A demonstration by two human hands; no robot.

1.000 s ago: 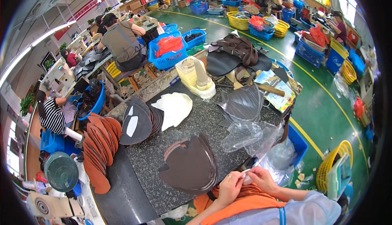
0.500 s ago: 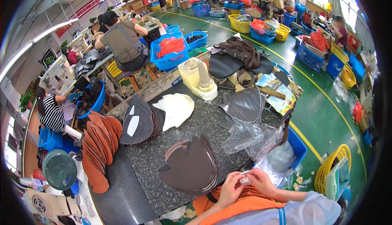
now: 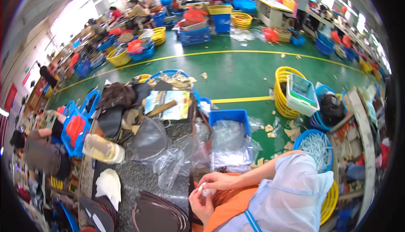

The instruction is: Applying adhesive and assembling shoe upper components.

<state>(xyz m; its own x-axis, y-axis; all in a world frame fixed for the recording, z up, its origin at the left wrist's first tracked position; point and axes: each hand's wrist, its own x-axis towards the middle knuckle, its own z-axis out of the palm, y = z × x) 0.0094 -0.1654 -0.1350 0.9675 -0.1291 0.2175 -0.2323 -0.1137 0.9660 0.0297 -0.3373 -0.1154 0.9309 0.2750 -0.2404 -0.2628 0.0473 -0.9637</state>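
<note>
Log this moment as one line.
Left hand: holding small white item; right hand: holding same item; nearby: orange cloth; bench: stacked dark pieces, clear plastic

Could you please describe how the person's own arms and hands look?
The left hand and right hand are ungloved; what looks like a ring shows on the left. The right forearm is bare below a loose, sheer, pale-blue sleeve.
</note>
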